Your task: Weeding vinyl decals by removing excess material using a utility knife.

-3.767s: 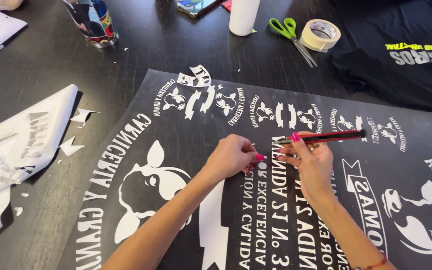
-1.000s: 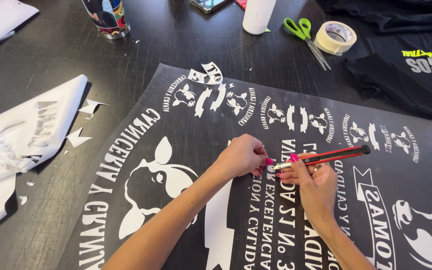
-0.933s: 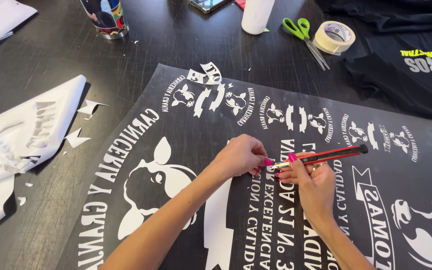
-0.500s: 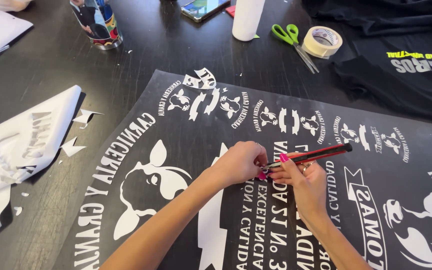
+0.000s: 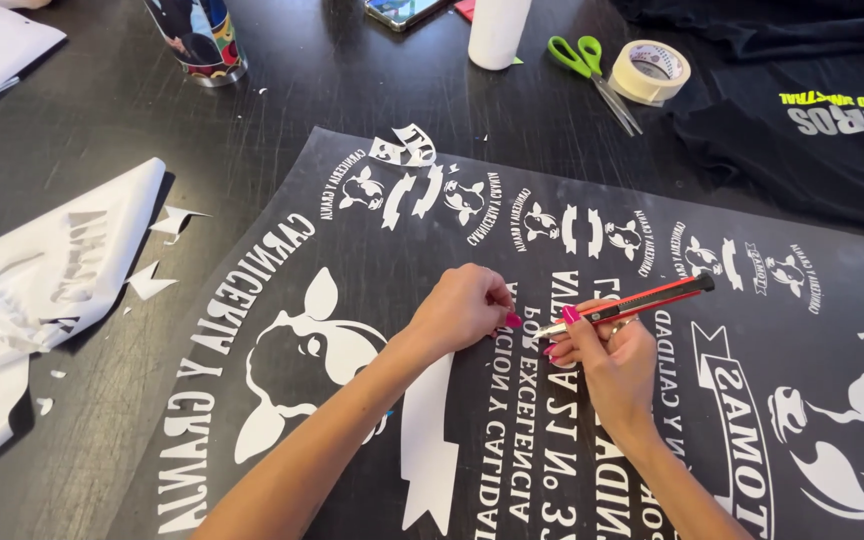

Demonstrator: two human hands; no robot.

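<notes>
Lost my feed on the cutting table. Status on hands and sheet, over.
Right hand grips red craft knife, tip at lettering. Left hand pinches down on black vinyl sheet beside the blade. Nothing blocking; peeled white scraps lie off left.

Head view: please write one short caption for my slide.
Right hand holds a red craft knife beside the left hand on a black vinyl sheet.

Dark wooden table [image 5: 332, 80] under soft light

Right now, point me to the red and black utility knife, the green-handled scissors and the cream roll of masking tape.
red and black utility knife [image 5: 642, 299], head view, middle of its body.
green-handled scissors [image 5: 574, 51], head view, on the handle loops.
cream roll of masking tape [image 5: 638, 87], head view, on its outer wall.
</notes>
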